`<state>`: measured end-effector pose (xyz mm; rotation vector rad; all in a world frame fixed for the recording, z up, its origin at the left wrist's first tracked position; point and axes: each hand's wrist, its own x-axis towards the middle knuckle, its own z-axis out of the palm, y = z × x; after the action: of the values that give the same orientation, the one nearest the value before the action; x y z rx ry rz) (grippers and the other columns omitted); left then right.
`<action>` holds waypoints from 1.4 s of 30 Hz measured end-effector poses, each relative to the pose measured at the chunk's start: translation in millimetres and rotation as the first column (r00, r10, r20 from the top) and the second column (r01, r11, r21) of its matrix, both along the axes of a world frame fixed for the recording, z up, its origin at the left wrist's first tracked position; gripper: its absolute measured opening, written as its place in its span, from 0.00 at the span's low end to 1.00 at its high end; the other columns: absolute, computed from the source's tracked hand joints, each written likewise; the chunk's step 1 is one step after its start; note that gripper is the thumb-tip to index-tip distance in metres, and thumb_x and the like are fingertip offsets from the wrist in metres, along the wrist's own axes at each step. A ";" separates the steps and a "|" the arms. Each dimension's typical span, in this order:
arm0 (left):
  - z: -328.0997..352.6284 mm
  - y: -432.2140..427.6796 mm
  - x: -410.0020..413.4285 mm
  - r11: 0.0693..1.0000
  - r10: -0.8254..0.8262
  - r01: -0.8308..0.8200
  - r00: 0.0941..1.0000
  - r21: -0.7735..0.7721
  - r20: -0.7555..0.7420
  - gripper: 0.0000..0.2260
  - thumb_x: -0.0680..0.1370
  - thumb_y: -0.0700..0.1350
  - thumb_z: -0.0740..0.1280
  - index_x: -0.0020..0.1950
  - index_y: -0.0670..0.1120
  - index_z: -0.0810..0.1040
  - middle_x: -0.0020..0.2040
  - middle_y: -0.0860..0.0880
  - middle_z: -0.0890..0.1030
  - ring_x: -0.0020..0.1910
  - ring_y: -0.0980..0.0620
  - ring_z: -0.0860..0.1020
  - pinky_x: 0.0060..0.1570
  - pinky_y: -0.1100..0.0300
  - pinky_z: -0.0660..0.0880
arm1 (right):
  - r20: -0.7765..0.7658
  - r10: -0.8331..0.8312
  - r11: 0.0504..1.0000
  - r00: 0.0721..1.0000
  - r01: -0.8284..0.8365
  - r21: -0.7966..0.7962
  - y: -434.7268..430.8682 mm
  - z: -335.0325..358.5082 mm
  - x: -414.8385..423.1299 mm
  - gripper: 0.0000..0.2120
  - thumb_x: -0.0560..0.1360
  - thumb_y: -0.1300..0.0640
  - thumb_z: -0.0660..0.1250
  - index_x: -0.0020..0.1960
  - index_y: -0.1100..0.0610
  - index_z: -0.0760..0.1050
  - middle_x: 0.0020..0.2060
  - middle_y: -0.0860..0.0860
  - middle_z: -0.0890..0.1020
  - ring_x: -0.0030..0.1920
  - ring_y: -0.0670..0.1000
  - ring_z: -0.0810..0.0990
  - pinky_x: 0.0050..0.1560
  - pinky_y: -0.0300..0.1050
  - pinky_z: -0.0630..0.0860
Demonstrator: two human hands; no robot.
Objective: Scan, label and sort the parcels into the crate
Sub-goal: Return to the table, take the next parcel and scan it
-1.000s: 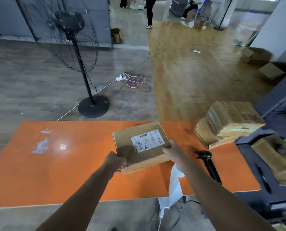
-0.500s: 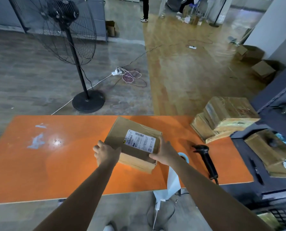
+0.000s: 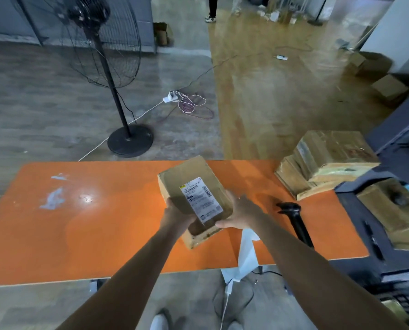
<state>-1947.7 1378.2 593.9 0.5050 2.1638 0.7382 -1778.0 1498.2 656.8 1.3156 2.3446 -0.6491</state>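
Observation:
A brown cardboard parcel (image 3: 189, 179) with a white shipping label (image 3: 202, 198) is held tilted above the orange table (image 3: 79, 222), its label facing me. My left hand (image 3: 177, 210) grips its near left side from below. My right hand (image 3: 240, 211) holds its right edge, fingers wrapped round the lower corner. A black handheld scanner (image 3: 296, 222) lies on the table just right of my right hand. A strip of white label backing (image 3: 246, 253) hangs over the table's front edge.
A stack of taped brown parcels (image 3: 327, 160) sits at the table's right end. A dark crate (image 3: 370, 246) holding more parcels stands at the right. A standing fan (image 3: 117, 91) and floor cables are beyond the table.
The parcel was lifted off the table and turned, so the label now runs lengthwise toward me. Both hands shifted their hold as it rotated.

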 end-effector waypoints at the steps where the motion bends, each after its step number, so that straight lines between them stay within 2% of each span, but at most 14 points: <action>1: 18.1 1.2 4.1 1.000 -0.019 0.019 1.000 -0.009 -0.010 0.39 0.65 0.52 0.75 0.72 0.44 0.64 0.60 0.40 0.76 0.56 0.38 0.77 0.53 0.48 0.77 | -0.014 -0.012 1.000 1.000 0.012 0.002 -3.2 -1.0 3.4 0.56 0.65 0.33 0.75 0.79 0.43 0.43 0.74 0.57 0.63 0.70 0.59 0.70 0.65 0.54 0.73; 5: 59.5 3.9 16.1 0.995 -0.094 0.092 0.993 -0.032 -0.072 0.39 0.71 0.43 0.75 0.75 0.40 0.57 0.67 0.36 0.68 0.64 0.36 0.71 0.62 0.46 0.72 | -0.054 -0.004 0.999 0.999 0.006 0.041 -8.8 -1.2 12.5 0.52 0.67 0.32 0.73 0.79 0.46 0.47 0.68 0.55 0.71 0.64 0.56 0.76 0.56 0.48 0.74; 8: 66.1 6.6 23.3 0.986 -0.158 0.141 0.961 -0.088 -0.226 0.43 0.70 0.46 0.74 0.77 0.42 0.51 0.71 0.40 0.62 0.69 0.38 0.63 0.65 0.44 0.68 | -0.077 -0.002 0.999 0.997 0.005 0.035 -6.8 3.8 16.7 0.48 0.69 0.33 0.71 0.79 0.49 0.50 0.65 0.54 0.74 0.59 0.54 0.78 0.52 0.46 0.74; 12: 75.5 26.1 46.4 0.949 -0.316 0.292 0.842 -0.123 -0.437 0.44 0.73 0.51 0.71 0.78 0.48 0.46 0.76 0.45 0.53 0.75 0.41 0.53 0.70 0.44 0.61 | -0.154 -0.069 0.994 0.986 0.080 0.069 2.8 10.2 33.1 0.44 0.72 0.31 0.66 0.79 0.50 0.51 0.69 0.54 0.72 0.62 0.55 0.77 0.57 0.51 0.77; 15: 79.9 48.3 76.9 0.922 -0.374 0.376 0.798 -0.094 -0.473 0.42 0.73 0.50 0.70 0.78 0.49 0.46 0.77 0.45 0.51 0.76 0.42 0.51 0.71 0.45 0.60 | -0.163 -0.103 0.986 0.981 0.123 0.117 15.5 13.7 60.2 0.40 0.76 0.33 0.62 0.78 0.52 0.53 0.69 0.56 0.71 0.63 0.58 0.76 0.57 0.54 0.77; 19: 81.4 72.9 123.4 0.867 -0.461 0.490 0.724 -0.089 -0.512 0.40 0.74 0.51 0.70 0.78 0.49 0.49 0.77 0.45 0.52 0.76 0.43 0.51 0.72 0.45 0.60 | -0.199 -0.222 0.958 0.955 0.252 0.139 34.6 7.6 107.7 0.33 0.78 0.37 0.62 0.76 0.53 0.59 0.68 0.57 0.70 0.67 0.59 0.71 0.62 0.53 0.71; 25: 74.1 105.9 186.1 0.799 -0.564 0.597 0.696 -0.079 -0.445 0.39 0.75 0.55 0.69 0.78 0.51 0.49 0.77 0.45 0.53 0.76 0.43 0.51 0.72 0.45 0.60 | -0.168 -0.410 0.888 0.896 0.434 0.150 52.3 -21.9 170.0 0.27 0.79 0.40 0.60 0.72 0.54 0.62 0.64 0.57 0.70 0.65 0.59 0.70 0.60 0.57 0.73; 28: 68.6 114.5 203.6 0.778 -0.592 0.622 0.678 -0.090 -0.435 0.39 0.75 0.56 0.69 0.78 0.51 0.49 0.77 0.46 0.53 0.76 0.43 0.51 0.71 0.45 0.60 | -0.168 -0.520 0.850 0.837 0.528 -0.003 59.0 -42.3 192.1 0.30 0.80 0.41 0.60 0.76 0.55 0.57 0.65 0.59 0.70 0.64 0.61 0.72 0.59 0.55 0.73; 30: 65.7 116.4 208.0 0.776 -0.600 0.622 0.674 -0.109 -0.431 0.40 0.75 0.56 0.69 0.79 0.51 0.49 0.77 0.46 0.53 0.76 0.43 0.51 0.71 0.45 0.60 | -0.199 -0.593 0.805 0.780 0.568 -0.174 60.7 -53.7 199.9 0.31 0.81 0.43 0.60 0.77 0.55 0.55 0.61 0.59 0.75 0.56 0.60 0.78 0.47 0.50 0.75; 32: 63.2 117.0 208.3 0.781 -0.599 0.613 0.678 -0.122 -0.427 0.40 0.75 0.57 0.69 0.79 0.51 0.49 0.77 0.46 0.52 0.77 0.43 0.51 0.71 0.45 0.60 | -0.218 -0.608 0.790 0.764 0.555 -0.260 60.8 -62.0 200.8 0.30 0.81 0.46 0.62 0.76 0.56 0.55 0.54 0.59 0.79 0.45 0.58 0.79 0.36 0.47 0.72; 35: 61.6 114.9 203.6 0.784 -0.599 0.605 0.677 -0.142 -0.427 0.40 0.75 0.56 0.69 0.78 0.51 0.50 0.77 0.45 0.52 0.77 0.42 0.51 0.71 0.45 0.61 | -0.204 -0.570 0.815 0.796 0.516 -0.263 59.9 -66.9 191.7 0.23 0.80 0.51 0.64 0.69 0.61 0.63 0.48 0.59 0.79 0.43 0.57 0.78 0.38 0.49 0.74; 38: 65.0 110.1 191.2 0.801 -0.579 0.580 0.693 -0.144 -0.430 0.40 0.74 0.56 0.70 0.78 0.52 0.51 0.77 0.45 0.53 0.76 0.42 0.51 0.71 0.45 0.62 | -0.210 -0.613 0.777 0.762 0.533 -0.334 60.6 -53.7 175.2 0.15 0.79 0.57 0.62 0.63 0.62 0.66 0.39 0.54 0.74 0.36 0.53 0.74 0.34 0.47 0.71; 40: 71.0 105.5 178.8 0.815 -0.561 0.562 0.711 -0.136 -0.424 0.40 0.74 0.55 0.70 0.78 0.52 0.50 0.77 0.45 0.53 0.77 0.43 0.51 0.72 0.45 0.61 | -0.258 -0.644 0.751 0.720 0.530 -0.395 62.6 -35.8 161.0 0.13 0.78 0.59 0.62 0.60 0.61 0.65 0.41 0.56 0.75 0.38 0.56 0.78 0.37 0.53 0.78; 42: 76.7 97.5 163.1 0.831 -0.536 0.545 0.726 -0.114 -0.432 0.41 0.74 0.55 0.71 0.79 0.51 0.50 0.77 0.46 0.53 0.76 0.43 0.51 0.72 0.45 0.61 | -0.315 -0.654 0.744 0.688 0.507 -0.435 64.7 -14.5 144.0 0.11 0.78 0.60 0.62 0.59 0.59 0.66 0.42 0.58 0.76 0.38 0.56 0.79 0.34 0.51 0.79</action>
<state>-1784.6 1475.7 670.6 1.3696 2.2314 0.3259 -1634.0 1562.9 642.3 1.9352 1.9447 -1.6208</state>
